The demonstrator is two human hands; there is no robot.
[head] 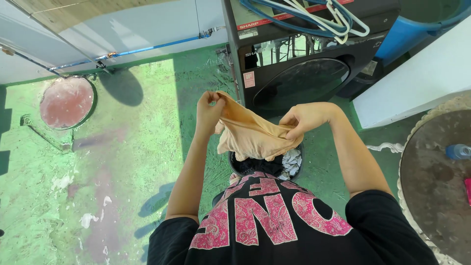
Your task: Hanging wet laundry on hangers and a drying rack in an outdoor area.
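Observation:
Both my hands hold a beige, thin cloth garment [248, 135] stretched between them above a dark laundry basket [300, 152]. My left hand [209, 109] pinches its upper left corner. My right hand [300, 120] grips its right edge. The garment hangs crumpled in the middle. The basket holds dark and white clothes [290, 162] and stands on the floor right in front of me, partly hidden by the garment and my black shirt with pink lettering.
A black front-loading washing machine [304, 73] stands just beyond the basket, with plastic hangers [338, 17] on top. A round dark table [436, 181] with a bottle [458, 151] is at right. The green painted floor [127, 162] has a round pink cover [66, 102] at left.

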